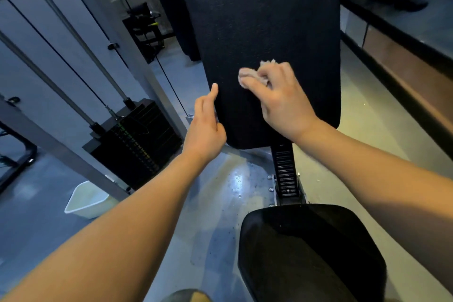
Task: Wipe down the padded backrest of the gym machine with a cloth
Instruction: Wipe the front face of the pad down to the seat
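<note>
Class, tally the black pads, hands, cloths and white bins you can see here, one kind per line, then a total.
Black pads: 2, the backrest and seat
Hands: 2, left hand, right hand
Cloths: 1, cloth
White bins: 1, bin
Total: 6

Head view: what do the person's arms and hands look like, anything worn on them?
Both forearms are bare up to the frame edge, with no sleeves showing. The left hand and right hand are ungloved, and no watch, ring or wristband is visible.
</note>
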